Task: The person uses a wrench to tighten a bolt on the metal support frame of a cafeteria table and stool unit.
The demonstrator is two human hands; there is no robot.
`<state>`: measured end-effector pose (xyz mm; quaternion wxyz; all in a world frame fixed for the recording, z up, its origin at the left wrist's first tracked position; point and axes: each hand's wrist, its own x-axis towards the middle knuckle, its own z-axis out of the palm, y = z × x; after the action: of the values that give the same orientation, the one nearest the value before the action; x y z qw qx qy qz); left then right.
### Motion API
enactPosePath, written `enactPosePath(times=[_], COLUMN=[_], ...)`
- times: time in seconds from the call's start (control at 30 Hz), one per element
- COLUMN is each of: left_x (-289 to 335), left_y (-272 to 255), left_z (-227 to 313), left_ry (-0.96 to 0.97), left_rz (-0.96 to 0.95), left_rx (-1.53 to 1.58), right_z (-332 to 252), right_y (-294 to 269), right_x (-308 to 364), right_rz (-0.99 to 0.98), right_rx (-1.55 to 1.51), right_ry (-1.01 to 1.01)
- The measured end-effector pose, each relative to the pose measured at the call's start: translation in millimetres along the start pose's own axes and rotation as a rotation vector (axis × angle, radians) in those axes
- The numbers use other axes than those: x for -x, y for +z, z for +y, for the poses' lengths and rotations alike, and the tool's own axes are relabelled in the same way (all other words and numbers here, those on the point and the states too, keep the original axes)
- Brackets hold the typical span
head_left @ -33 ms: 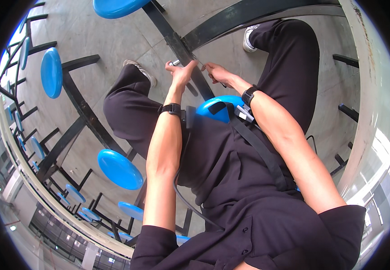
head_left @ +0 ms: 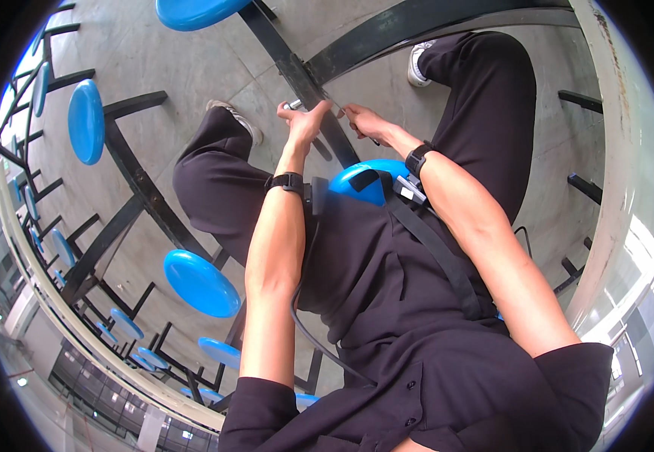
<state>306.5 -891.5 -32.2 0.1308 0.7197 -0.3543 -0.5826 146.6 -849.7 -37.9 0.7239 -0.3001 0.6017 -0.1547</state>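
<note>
What the left hand (head_left: 306, 120) grips is mostly hidden: only a small silvery tool tip (head_left: 294, 105) shows past its closed fingers, against the black steel beam (head_left: 297, 71). The right hand (head_left: 363, 120) pinches something thin, too small to identify. Below lies a grey concrete floor (head_left: 183, 68) with fixed blue round stools (head_left: 200, 282).

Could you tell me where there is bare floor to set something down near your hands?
Bare concrete floor lies left of the black metal beam, before the blue stools. It is crowded where the left hand and right hand meet.
</note>
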Motion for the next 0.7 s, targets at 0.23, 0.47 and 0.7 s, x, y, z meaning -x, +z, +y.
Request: enactPosePath(times=[0.23,0.47,0.7], left_x=[5.3,0.1,5.7], left_y=[2.3,-0.5,6.2], left_z=[5.7,-2.9,9.6], left_ry=[0.014,0.035,0.005], left_rz=[0.020,0.032,-0.021], left_rx=[-0.005,-0.021,-0.008], right_z=[3.5,-2.1,-9.1], right_y=[-0.2,11.0,3.3], right_x=[-9.6,-13.2,-7.9], right_rz=[0.112,0.150,0.317], right_rx=[0.129,0.140,0.355], right_ry=[-0.152,-0.180,-0.304])
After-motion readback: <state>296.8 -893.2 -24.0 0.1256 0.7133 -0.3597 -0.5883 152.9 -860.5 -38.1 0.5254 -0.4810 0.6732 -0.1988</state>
